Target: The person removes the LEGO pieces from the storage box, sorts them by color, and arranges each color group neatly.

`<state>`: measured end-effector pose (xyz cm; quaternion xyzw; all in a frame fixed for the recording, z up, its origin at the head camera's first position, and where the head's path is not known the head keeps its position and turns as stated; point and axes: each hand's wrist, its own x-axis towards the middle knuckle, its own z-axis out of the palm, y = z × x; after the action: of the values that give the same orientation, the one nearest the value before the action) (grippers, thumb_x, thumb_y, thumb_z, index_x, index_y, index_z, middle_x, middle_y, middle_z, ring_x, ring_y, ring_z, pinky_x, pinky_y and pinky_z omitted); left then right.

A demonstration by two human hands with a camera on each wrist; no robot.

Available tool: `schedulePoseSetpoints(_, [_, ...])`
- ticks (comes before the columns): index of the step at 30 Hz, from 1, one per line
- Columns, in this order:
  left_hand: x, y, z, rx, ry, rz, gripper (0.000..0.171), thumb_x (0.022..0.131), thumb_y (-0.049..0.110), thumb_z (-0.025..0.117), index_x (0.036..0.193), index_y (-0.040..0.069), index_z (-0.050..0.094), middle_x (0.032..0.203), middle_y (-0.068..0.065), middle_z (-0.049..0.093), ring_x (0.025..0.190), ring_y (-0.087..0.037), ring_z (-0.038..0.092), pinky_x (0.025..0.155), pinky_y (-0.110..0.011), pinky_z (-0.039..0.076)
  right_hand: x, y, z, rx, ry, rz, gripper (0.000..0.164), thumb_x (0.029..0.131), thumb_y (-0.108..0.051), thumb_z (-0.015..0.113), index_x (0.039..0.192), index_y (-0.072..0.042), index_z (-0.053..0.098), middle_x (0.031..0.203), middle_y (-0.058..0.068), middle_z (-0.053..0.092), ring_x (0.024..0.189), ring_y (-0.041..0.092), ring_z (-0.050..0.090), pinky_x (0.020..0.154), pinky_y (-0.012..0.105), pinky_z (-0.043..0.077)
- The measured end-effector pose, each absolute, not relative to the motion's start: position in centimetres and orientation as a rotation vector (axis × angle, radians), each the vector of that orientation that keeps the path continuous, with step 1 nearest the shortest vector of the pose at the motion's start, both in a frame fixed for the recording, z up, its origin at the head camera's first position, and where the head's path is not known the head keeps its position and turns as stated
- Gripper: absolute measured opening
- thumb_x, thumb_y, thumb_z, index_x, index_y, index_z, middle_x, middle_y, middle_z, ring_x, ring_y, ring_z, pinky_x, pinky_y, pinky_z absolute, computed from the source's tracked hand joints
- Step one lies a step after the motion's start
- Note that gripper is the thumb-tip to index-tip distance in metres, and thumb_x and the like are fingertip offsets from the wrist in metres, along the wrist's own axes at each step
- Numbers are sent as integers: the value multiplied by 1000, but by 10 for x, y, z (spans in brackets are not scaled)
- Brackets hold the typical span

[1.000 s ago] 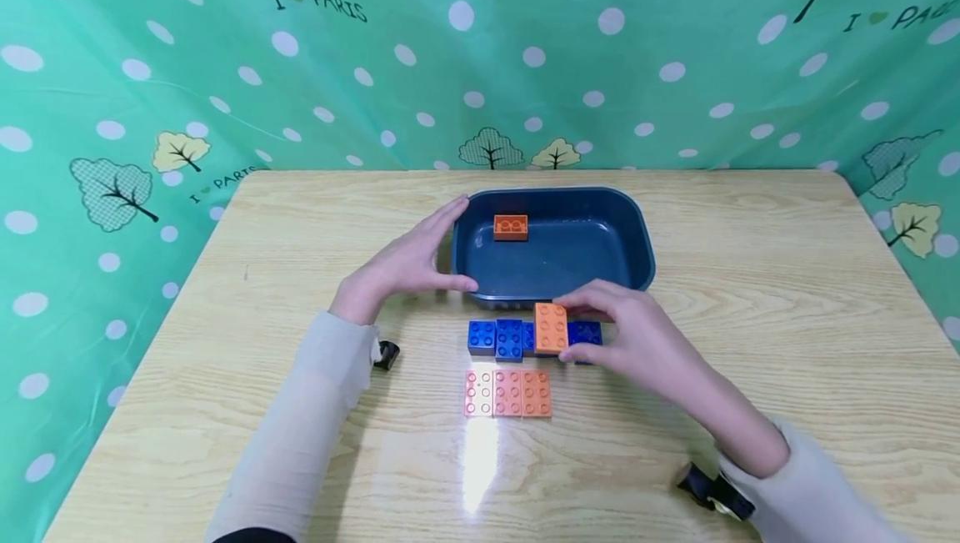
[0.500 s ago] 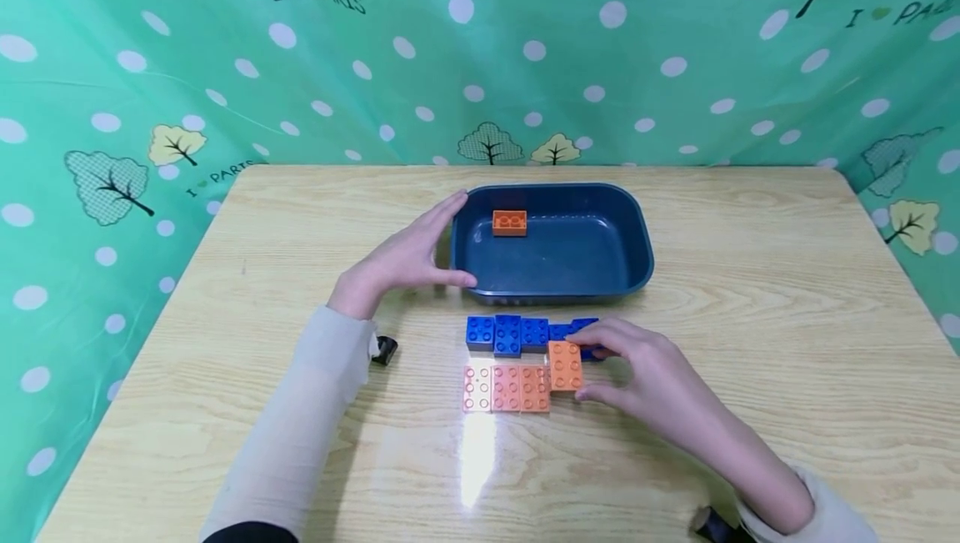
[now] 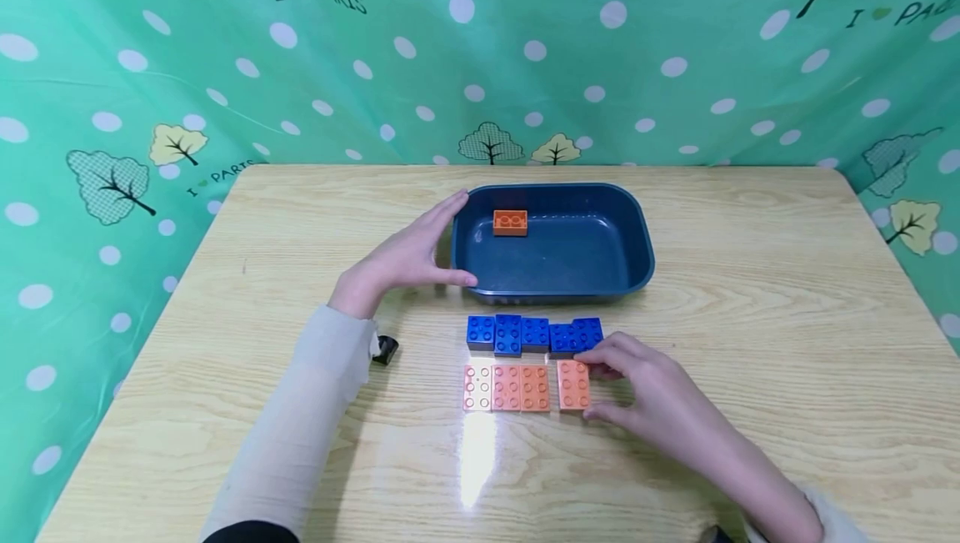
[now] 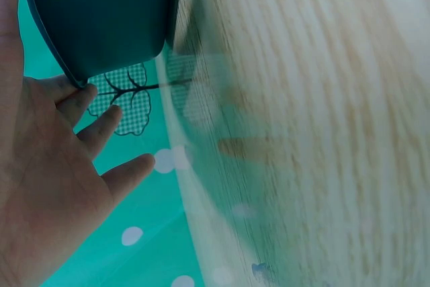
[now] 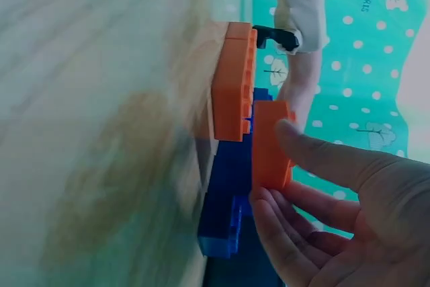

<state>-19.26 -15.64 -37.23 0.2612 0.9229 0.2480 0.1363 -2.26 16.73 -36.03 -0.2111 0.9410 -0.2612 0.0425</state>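
My right hand [image 3: 648, 380] pinches an orange toy brick [image 3: 573, 385] between thumb and fingertips. In the right wrist view the held brick [image 5: 270, 144] stands out from the table beside a row of orange bricks [image 5: 232, 85]. In the head view, three orange bricks [image 3: 521, 389] lie side by side, with a narrow gap between them and the held one. My left hand [image 3: 397, 261] rests at the left end of a dark blue tub [image 3: 570, 263], its fingers straight and spread. In the left wrist view the fingertips touch the tub's rim [image 4: 57, 58].
Several blue bricks [image 3: 535, 333] form an uneven row between the tub and the orange row. One more orange brick [image 3: 510, 223] lies on its side inside the tub. The wooden table [image 3: 750, 293] ends at a green curtain [image 3: 645, 42] behind.
My right hand has brought the orange brick from over the blue row toward me and slightly right, to the right end of the orange row. My left hand stays at the tub.
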Motion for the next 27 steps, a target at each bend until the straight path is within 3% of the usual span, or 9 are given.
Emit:
schedulePoseSetpoints(18, [-193,-157,-373,759,2679,711,127,72,71,73,162,22,-2,171,-2,-2,158,-26,5,128,-51,16,-21,150,-373,-587,2882,-638,55,72,-17,88,122,-10,68,110,5,73,97,20,71,84,37,62])
schedulePoseSetpoints(27, [-193,-156,-373,753,2682,707,126,73,67,76,162,22,-2,171,0,-2,157,-27,5,127,-52,17,-21,149,-374,-603,2888,-683,56,70,-18,89,121,-10,69,95,-3,73,83,6,66,75,26,61])
